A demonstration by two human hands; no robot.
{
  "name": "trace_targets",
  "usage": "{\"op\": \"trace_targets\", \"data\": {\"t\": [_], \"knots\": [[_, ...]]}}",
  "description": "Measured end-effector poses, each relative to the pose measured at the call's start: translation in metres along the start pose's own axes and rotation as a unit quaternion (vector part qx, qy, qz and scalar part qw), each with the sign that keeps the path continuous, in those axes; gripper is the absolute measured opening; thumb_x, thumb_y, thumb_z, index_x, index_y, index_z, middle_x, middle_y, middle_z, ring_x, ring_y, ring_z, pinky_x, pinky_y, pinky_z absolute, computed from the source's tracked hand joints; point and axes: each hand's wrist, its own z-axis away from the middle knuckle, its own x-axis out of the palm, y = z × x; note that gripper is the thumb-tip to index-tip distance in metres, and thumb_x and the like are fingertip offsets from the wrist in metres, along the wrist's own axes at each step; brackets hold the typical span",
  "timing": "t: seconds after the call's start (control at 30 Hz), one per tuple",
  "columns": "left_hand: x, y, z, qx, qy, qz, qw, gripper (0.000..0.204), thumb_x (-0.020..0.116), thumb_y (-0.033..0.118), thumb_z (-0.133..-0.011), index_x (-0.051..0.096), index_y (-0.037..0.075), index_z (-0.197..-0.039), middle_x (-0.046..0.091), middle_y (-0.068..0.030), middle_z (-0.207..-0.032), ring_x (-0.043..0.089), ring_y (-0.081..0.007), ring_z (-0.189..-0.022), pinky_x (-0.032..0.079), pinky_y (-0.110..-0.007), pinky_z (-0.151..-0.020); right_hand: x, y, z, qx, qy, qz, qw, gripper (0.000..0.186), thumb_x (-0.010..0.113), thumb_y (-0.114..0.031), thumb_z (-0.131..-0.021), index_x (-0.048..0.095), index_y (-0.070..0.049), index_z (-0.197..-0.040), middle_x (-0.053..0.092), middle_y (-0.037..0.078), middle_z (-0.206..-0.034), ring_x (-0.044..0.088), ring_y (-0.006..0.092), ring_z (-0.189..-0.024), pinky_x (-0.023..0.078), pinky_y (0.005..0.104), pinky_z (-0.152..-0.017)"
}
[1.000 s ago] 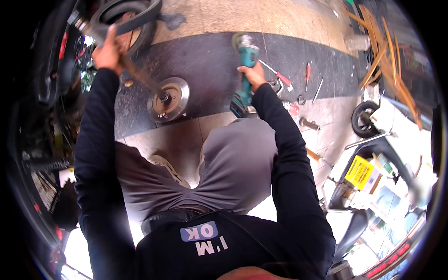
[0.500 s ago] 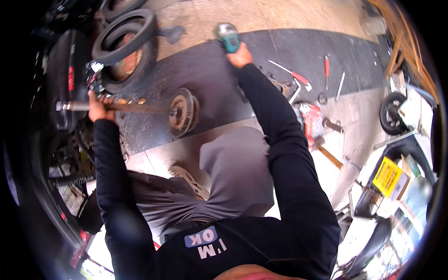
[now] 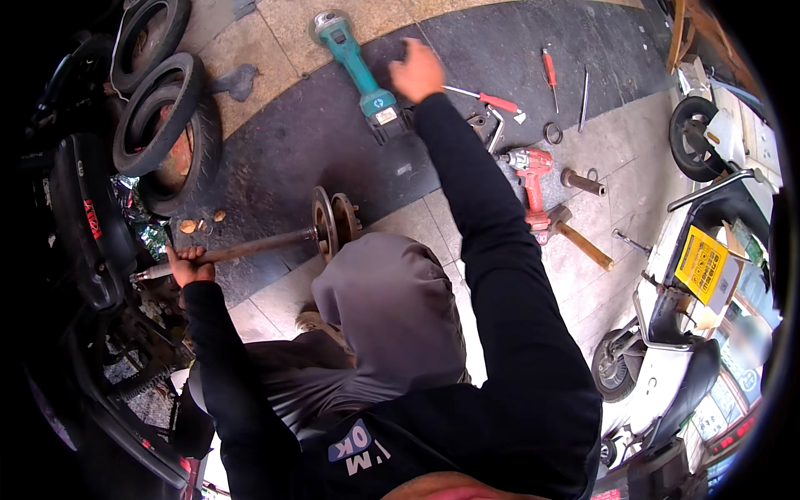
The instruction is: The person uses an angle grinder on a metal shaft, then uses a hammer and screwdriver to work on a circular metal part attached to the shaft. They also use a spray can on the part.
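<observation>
My left hand (image 3: 190,265) is closed around a rusty metal axle shaft (image 3: 262,245) near its threaded end. A round brake disc and hub (image 3: 323,221) sit at the shaft's other end, close to my knee. At the far middle, my right hand (image 3: 418,73) is off the floor with its fingers apart and nothing in them. Just left of it, a teal cordless angle grinder (image 3: 358,73) lies on the dark mat, its disc end pointing away from me. Right of that hand is a red-handled screwdriver (image 3: 498,103).
Several worn tyres (image 3: 171,108) lie at the far left beside a black scooter (image 3: 87,217). On the right are a red impact wrench (image 3: 532,179), a wooden-handled hammer (image 3: 586,247), a metal socket (image 3: 583,182) and a white scooter (image 3: 667,383).
My right hand has let go of the angle grinder, which now rests on the mat. My left hand has lowered the shaft end toward me; the view has also shifted.
</observation>
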Motion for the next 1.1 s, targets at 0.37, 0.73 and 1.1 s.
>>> {"op": "trace_targets", "data": {"t": [0.37, 0.73, 1.1], "knots": [[0.021, -0.045, -0.050, -0.032, 0.011, -0.013, 0.999, 0.049, 0.059, 0.050, -0.102, 0.049, 0.013, -0.072, 0.048, 0.0009, -0.059, 0.051, -0.0173, -0.055, 0.054, -0.034, -0.062, -0.130, 0.165, 0.043, 0.085, -0.153, 0.379, 0.909, 0.035, 0.064, -0.024, -0.091, 0.062, -0.018, -0.126, 0.065, 0.013, -0.125, 0.064, 0.0316, -0.118, 0.049, 0.0531, -0.095], [-0.075, -0.057, -0.140, -0.129, -0.039, 0.033, 0.990, 0.040, 0.060, 0.048, -0.102, 0.053, 0.016, -0.079, 0.050, -0.0004, -0.063, 0.054, -0.0194, -0.058, 0.057, -0.043, -0.067, -0.242, -0.055, 0.152, -0.034, -0.108, -0.110, 0.987, 0.040, 0.081, -0.008, -0.083, 0.064, 0.001, -0.119, 0.069, 0.015, -0.109, 0.069, 0.0263, -0.101, 0.054, 0.0348, -0.088], [-0.017, -0.100, -0.120, -0.132, 0.046, 0.004, 0.990, 0.031, 0.057, 0.038, -0.105, 0.049, 0.009, -0.099, 0.055, -0.0100, -0.075, 0.060, -0.0300, -0.067, 0.058, -0.052, -0.070, -0.229, -0.218, 0.173, -0.132, -0.273, -0.123, 0.945, 0.027, 0.075, 0.007, -0.081, 0.067, 0.001, -0.106, 0.070, 0.013, -0.103, 0.069, 0.0221, -0.091, 0.054, 0.0310, -0.082]]}}
